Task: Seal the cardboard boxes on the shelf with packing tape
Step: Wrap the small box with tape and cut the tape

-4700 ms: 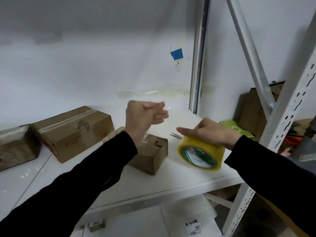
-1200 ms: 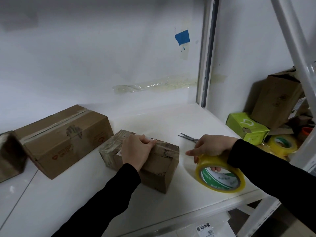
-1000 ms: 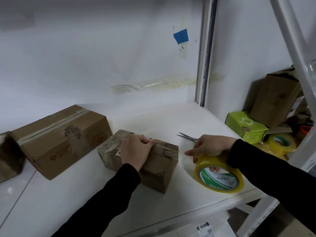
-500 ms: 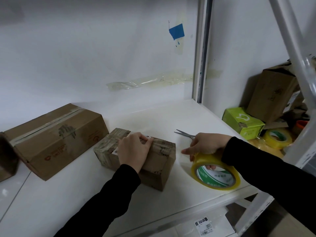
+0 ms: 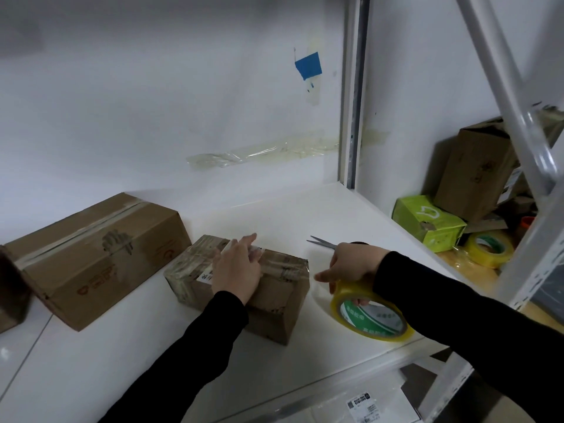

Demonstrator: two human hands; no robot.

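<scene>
A small cardboard box [image 5: 274, 297], wrapped in clear tape, sits in the middle of the white shelf [image 5: 122, 361]. My left hand [image 5: 238, 270] lies flat on its top with the fingers stretched out. My right hand [image 5: 351, 264] grips a yellow roll of packing tape [image 5: 369, 319] that stands on edge on the shelf just right of the box, index finger pointing at the box. A larger taped cardboard box [image 5: 97, 254] lies to the left.
Scissors [image 5: 323, 242] lie on the shelf behind my right hand. A dark box [image 5: 12, 288] is at the far left edge. Beyond the shelf's right side are a green box [image 5: 427, 221], a brown box [image 5: 476, 166] and a second tape roll [image 5: 488, 248]. A grey shelf upright [image 5: 518, 117] crosses the right.
My left hand has opened from curled over the small box's top to flat with fingers extended. My right hand and the tape roll stay beside the box.
</scene>
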